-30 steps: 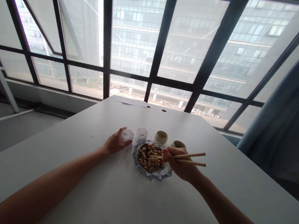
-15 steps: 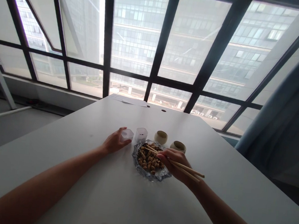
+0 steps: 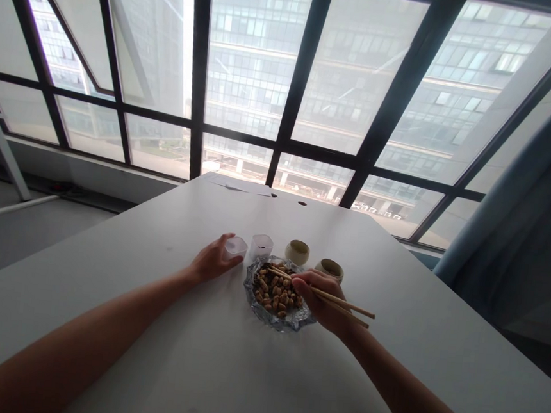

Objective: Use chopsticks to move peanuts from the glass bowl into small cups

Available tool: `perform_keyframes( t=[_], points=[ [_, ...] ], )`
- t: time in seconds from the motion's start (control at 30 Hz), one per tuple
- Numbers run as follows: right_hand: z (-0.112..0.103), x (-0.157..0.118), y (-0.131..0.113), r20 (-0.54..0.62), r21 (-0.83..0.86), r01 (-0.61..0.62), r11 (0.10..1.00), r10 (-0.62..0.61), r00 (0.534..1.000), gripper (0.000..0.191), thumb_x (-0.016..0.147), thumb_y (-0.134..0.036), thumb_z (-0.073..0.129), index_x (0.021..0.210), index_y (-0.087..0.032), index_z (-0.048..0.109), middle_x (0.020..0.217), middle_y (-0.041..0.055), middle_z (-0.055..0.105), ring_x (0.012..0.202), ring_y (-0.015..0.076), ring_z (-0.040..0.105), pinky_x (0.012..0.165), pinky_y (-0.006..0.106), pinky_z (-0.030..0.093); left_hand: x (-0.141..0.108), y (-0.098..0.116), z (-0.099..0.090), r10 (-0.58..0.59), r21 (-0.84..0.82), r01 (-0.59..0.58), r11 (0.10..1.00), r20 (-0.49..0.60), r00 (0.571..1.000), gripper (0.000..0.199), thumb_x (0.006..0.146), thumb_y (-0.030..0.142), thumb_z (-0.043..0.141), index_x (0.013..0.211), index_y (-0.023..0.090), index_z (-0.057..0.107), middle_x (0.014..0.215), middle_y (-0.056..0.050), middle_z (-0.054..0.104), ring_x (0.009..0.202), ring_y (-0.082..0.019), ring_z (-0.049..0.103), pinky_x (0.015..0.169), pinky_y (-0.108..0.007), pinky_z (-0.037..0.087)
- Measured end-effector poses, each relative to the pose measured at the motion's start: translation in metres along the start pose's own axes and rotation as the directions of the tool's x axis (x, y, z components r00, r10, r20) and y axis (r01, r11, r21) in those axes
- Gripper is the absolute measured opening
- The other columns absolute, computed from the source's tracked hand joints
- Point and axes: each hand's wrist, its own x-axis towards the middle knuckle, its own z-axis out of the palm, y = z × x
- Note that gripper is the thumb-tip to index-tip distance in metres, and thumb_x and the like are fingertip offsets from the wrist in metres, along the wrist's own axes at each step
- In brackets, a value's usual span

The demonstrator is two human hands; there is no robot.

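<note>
My right hand point(image 3: 322, 295) is closed on a pair of wooden chopsticks point(image 3: 347, 304), whose tips reach into a clear faceted glass bowl point(image 3: 280, 326). Peanuts in their shells point(image 3: 275, 294) fill much of the bowl, with small dark bits at its far side. Beside the bowl, my left hand point(image 3: 213, 259) wraps thumb and fingers round a small translucent plastic cup point(image 3: 236, 248). A second plastic cup point(image 3: 261, 246) with a few dark bits in it stands just right of that one. Whether the chopstick tips pinch anything is too small to tell.
Behind the bowl stands a small round beige cup point(image 3: 297, 252), with another beige cup point(image 3: 330, 268) partly hidden by my right hand. Papers point(image 3: 241, 185) lie at the far end of the white table point(image 3: 149, 324), below the windows. A blue curtain point(image 3: 513, 182) hangs at right.
My right hand and the chopsticks have shifted very slightly within the bowl, with the chopstick tips now closer together. My left hand stays on the plastic cup.
</note>
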Motion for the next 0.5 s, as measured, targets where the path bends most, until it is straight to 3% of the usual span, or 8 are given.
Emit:
perform_keyframes(
  t=[0.13, 0.3, 0.4, 0.5],
  points=[
    [0.001, -0.001, 0.004, -0.069, 0.043, -0.105, 0.994, 0.108, 0.992, 0.049, 0.098, -0.054, 0.047, 0.069, -0.020, 0.068, 0.059, 0.0023, 0.064, 0.054, 0.0155, 0.059, 0.052, 0.029, 0.047, 0.000, 0.000, 0.000, 0.002, 0.008, -0.002, 1.000, -0.005, 1.000, 0.070, 0.080, 0.053, 0.064, 0.137, 0.017, 0.046, 0.122, -0.016, 0.067, 0.106, -0.031, 0.068, 0.092, -0.043, 0.053],
    [-0.003, -0.003, 0.007, -0.085, 0.048, -0.175, 0.983, 0.178, 0.980, 0.045, 0.097, -0.052, 0.052, 0.070, -0.019, 0.068, 0.059, 0.0023, 0.066, 0.051, 0.0145, 0.060, 0.049, 0.027, 0.046, 0.000, -0.001, 0.001, 0.004, 0.000, -0.004, 1.000, -0.012, 1.000, 0.070, 0.080, 0.054, 0.064, 0.137, 0.017, 0.047, 0.115, -0.015, 0.070, 0.102, -0.030, 0.069, 0.090, -0.043, 0.055],
    [-0.006, -0.001, 0.002, -0.097, 0.034, -0.176, 0.984, 0.178, 0.979, 0.042, 0.096, -0.048, 0.054, 0.069, -0.019, 0.067, 0.056, 0.0016, 0.064, 0.050, 0.0139, 0.060, 0.049, 0.027, 0.045, 0.001, -0.002, 0.002, 0.000, -0.005, 0.000, 1.000, -0.015, 1.000, 0.070, 0.079, 0.053, 0.065, 0.137, 0.018, 0.047, 0.114, -0.013, 0.070, 0.101, -0.031, 0.069, 0.090, -0.043, 0.054],
    [-0.008, 0.001, -0.004, -0.121, -0.022, -0.105, 0.994, 0.101, 0.987, 0.039, 0.097, -0.042, 0.055, 0.068, -0.019, 0.067, 0.056, 0.0014, 0.063, 0.050, 0.0137, 0.059, 0.050, 0.027, 0.045, 0.001, -0.002, 0.002, -0.004, 0.003, 0.004, 1.000, -0.013, 1.000, 0.070, 0.079, 0.053, 0.065, 0.138, 0.019, 0.047, 0.117, -0.013, 0.069, 0.105, -0.031, 0.068, 0.093, -0.042, 0.053]
  ],
)
